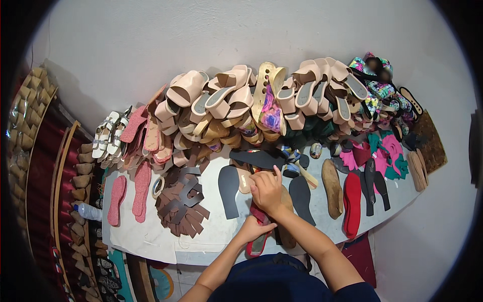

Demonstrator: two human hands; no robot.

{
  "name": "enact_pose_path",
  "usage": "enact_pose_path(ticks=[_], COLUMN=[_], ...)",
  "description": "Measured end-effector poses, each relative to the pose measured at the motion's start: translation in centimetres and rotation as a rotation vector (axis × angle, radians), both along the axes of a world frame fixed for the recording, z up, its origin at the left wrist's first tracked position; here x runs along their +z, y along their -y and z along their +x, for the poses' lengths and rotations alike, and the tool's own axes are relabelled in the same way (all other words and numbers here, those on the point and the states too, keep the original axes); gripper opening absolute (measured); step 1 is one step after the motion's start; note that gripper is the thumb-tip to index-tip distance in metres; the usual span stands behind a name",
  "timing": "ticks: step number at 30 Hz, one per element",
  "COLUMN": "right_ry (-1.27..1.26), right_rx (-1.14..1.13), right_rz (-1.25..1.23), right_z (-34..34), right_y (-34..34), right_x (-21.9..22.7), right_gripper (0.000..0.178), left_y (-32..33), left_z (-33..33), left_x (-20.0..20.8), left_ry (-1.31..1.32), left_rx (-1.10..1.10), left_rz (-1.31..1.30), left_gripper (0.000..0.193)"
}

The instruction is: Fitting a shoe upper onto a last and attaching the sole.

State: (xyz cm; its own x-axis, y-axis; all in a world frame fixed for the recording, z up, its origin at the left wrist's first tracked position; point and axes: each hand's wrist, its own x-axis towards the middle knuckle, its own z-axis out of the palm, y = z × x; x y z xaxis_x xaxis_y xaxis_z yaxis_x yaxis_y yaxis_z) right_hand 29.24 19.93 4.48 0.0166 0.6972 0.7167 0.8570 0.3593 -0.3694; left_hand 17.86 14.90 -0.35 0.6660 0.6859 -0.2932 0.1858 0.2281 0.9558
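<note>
Lower centre, the left hand (254, 229) grips a red shoe (257, 245). The right hand (266, 191), half-curled, covers its upper part; grip unclear.

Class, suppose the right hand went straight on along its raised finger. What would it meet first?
Probably the black sole lying crosswise just beyond the fingertip; how far the right hand is above it is unclear.

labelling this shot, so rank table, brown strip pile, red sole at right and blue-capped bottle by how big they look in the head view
Largest to smallest:
1. table
2. brown strip pile
3. red sole
4. blue-capped bottle
</note>
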Motion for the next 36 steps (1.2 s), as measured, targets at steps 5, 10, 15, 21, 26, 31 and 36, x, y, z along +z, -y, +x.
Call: enact_pose_path(ticks=[5,10,15,21,26,31,36], right_ry=[0.009,-0.257,-0.645,-0.027,0.071,-1.359,-0.773], right_rx=[-0.01,0.025,0.105,0.037,-0.009,0.058,-0.098], right_rz=[-0.022,-0.2,-0.258,0.036,0.043,-0.174,-0.094], right_z=[0.7,1.1,1.6,0.7,0.8,4.5,4.7], right_y=[0.2,-0.4,-1.2,0.1,-0.5,-3.9,-1.8], right_x=[-1.7,-2.8,-2.4,-0.1,0.4,0.4,1.2], right_gripper=[0.028,0.029,0.032,0.028,0.025,0.046,0.035], left_y=[-0.5,0.2,0.2,-0.2,-0.3,-0.9,-1.2], left_z=[0.1,-0.2,0.1,0.1,0.3,0.0,-1.3], left_x=[1.3,-0.6,-0.1,-0.4,1.2,1.5,0.2], left_ry=[-0.262,0.19,0.103,0.056,0.022,0.232,0.292], left_rx=[-0.095,0.048,0.048,0.0,0.056,0.103,0.168], left_rz=[0.206,-0.433,-0.367,-0.225,-0.25,-0.395,-0.426], left_gripper=[0.015,0.039,0.047,0.047,0.046,0.048,0.048])
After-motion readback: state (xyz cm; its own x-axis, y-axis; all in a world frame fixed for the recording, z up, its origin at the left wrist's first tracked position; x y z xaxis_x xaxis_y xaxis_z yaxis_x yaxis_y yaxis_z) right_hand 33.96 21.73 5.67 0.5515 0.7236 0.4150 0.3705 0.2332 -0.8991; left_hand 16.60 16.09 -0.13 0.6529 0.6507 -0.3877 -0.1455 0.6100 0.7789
